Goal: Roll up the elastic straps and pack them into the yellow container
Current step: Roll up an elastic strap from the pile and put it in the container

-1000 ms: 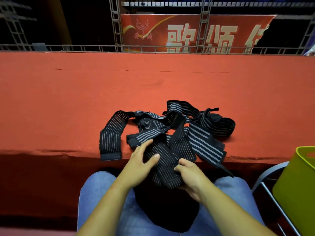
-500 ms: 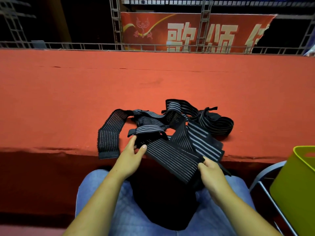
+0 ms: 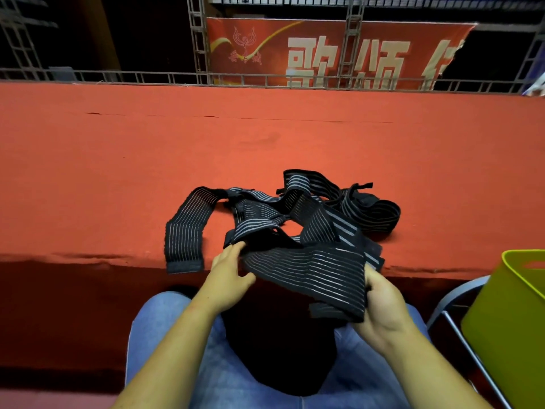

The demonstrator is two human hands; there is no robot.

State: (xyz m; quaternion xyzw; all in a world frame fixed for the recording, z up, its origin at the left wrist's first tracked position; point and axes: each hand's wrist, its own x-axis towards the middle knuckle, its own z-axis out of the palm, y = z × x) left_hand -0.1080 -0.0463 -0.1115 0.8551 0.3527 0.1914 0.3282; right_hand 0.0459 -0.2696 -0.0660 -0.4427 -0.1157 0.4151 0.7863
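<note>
Head view: right hand (image 3: pixel 383 302) curls round one end of the strap (image 3: pixel 306 273), left hand (image 3: pixel 230 278) pinches it further along; its long axis runs left-right between them, just off the table (image 3: pixel 147 172). Container (image 3: pixel 507 320) stands right of the table, nearer the right hand.

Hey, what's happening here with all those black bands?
A seated person holds one striped strap stretched between the left hand and right hand at the edge of the red table. The other straps lie tangled in a pile on it. None looks rolled yet, and the yellow container stands at the person's right.
</note>
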